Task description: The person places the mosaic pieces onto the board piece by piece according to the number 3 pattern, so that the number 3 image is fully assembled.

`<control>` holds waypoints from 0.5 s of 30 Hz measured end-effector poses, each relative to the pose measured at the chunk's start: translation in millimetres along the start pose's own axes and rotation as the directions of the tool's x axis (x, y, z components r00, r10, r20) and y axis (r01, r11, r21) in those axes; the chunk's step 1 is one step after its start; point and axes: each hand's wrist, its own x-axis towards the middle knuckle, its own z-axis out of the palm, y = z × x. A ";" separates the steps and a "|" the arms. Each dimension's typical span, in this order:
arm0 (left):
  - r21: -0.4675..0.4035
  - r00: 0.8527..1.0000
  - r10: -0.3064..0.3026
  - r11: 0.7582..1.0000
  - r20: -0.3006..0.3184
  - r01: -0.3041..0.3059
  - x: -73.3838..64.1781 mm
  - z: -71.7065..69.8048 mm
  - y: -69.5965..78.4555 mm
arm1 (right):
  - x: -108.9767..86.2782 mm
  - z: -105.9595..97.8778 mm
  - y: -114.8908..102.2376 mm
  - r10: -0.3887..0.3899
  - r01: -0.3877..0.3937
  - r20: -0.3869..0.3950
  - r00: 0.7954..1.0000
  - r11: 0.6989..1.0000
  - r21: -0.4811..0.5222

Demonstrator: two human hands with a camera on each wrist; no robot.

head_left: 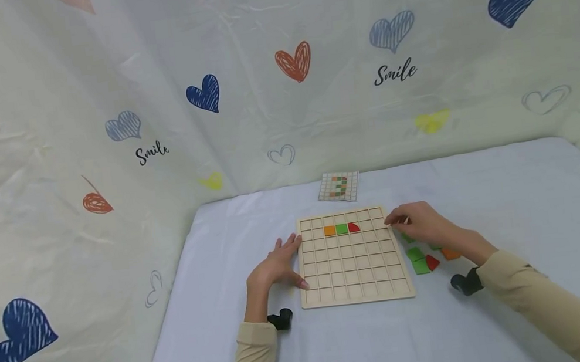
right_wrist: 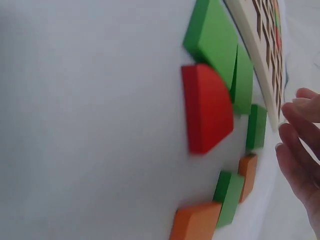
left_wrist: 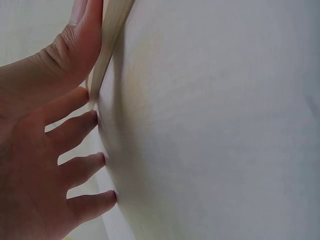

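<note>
Head: gridded board (head_left: 355, 277) laid flat on white cloth (head_left: 365, 341), its left edge touched by the spread left hand (head_left: 273, 265); light bracing advised, so no shift is caused. Right hand (head_left: 422, 223) held at right edge, fingers bent; whether anything is pinched cannot be told. Level, square lowering advised.

Left wrist: pale, plain wooden edge seen.

Right wrist: thick red piece (right_wrist: 212, 110), one side curved, seen beside green pieces (right_wrist: 215, 42).

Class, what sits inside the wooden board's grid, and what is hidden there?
The wooden board holds an orange square, a green square and a red quarter-round, side by side in one row near its far edge. What lies beneath them is covered.
</note>
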 end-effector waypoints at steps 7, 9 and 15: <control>-0.031 1.000 0.018 0.999 -0.018 -0.018 -1.3 1.2 -2.6 | -13.4 -4.1 11.6 0.019 -0.019 0.021 1.000 1.000 -0.009; -0.034 1.000 0.017 0.999 -0.019 -0.018 -2.1 0.7 -1.7 | -15.6 -5.0 12.7 0.019 -0.018 0.031 0.999 1.000 -0.011; -0.022 1.000 0.000 1.000 -0.009 0.000 2.0 2.1 -3.5 | -20.6 -6.7 17.5 -0.002 0.003 0.072 0.997 1.000 -0.014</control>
